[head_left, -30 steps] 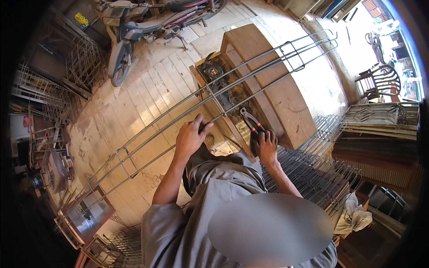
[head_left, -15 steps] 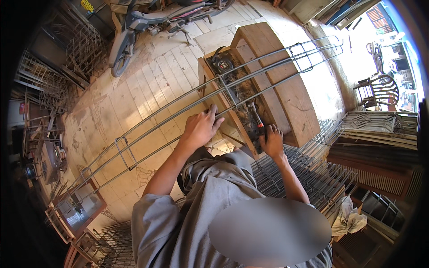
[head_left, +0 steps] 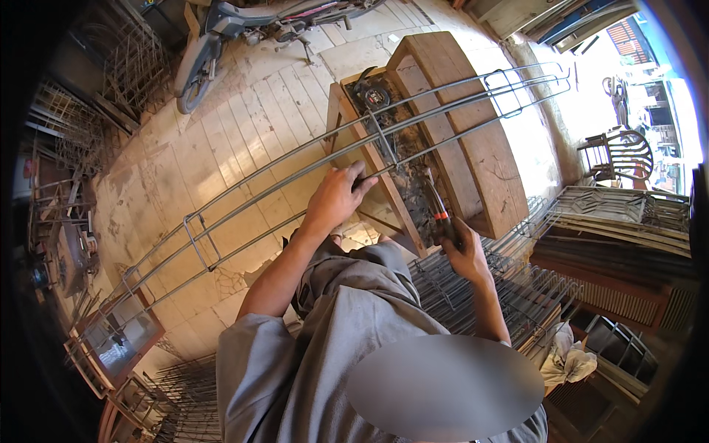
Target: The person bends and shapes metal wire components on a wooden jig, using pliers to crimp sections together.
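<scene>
A long cage of thin steel bars [head_left: 286,179], joined by rectangular stirrups, slants across in front of me, over a wooden workbench. My left hand [head_left: 340,196] is closed round its nearest bar, left of the bench's edge. In my right hand [head_left: 465,249] is a pair of pincers [head_left: 437,201] with dark grips and red bands, closed in my fingers. Their metal head points away from me, over the bench's trough and just below the cage. A stirrup [head_left: 382,138] stands on the bars a little beyond my left hand.
The wooden bench [head_left: 484,148] has a dirty trough holding a dark round coil [head_left: 375,96]. Steel cages [head_left: 495,284] are stacked at my right. A motorbike [head_left: 244,29] stands at the far left, a wooden chair [head_left: 620,153] at the right. A framed glass panel [head_left: 122,340] lies lower left.
My right hand has drawn back slightly toward me and right, and the pincers' head has come nearer. My left hand keeps hold of the bar, shifted slightly. The view has moved a little.
</scene>
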Tool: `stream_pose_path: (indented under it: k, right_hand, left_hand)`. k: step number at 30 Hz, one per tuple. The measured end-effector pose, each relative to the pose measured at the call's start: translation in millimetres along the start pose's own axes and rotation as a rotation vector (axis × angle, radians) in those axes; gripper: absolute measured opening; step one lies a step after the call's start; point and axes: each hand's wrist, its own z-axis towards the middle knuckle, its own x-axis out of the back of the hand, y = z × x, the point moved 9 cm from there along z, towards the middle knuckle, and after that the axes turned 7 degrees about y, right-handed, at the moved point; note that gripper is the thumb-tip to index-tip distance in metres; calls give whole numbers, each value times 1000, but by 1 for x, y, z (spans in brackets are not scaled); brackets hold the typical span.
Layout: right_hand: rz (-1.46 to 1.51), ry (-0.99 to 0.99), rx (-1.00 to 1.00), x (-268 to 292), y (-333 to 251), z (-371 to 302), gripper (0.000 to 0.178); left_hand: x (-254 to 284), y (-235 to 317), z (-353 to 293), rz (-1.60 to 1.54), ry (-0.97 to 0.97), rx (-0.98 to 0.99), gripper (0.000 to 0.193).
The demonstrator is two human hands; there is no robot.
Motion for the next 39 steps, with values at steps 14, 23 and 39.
stream_pose_path:
  k: [14, 23, 39]
  right_hand:
    - [-1145, 57, 601, 33, -152, -2, 57]
    - [-1423, -2, 760, 17, -169, 5, 46]
    - [-1439, 12, 793, 21, -170, 3, 32]
  left_hand:
    - [-5, -9, 6, -179, -100, 73, 36]
    - [-4, -12, 3, -229, -43, 50, 34]
    - [-2, -8, 5, -254, -31, 41, 33]
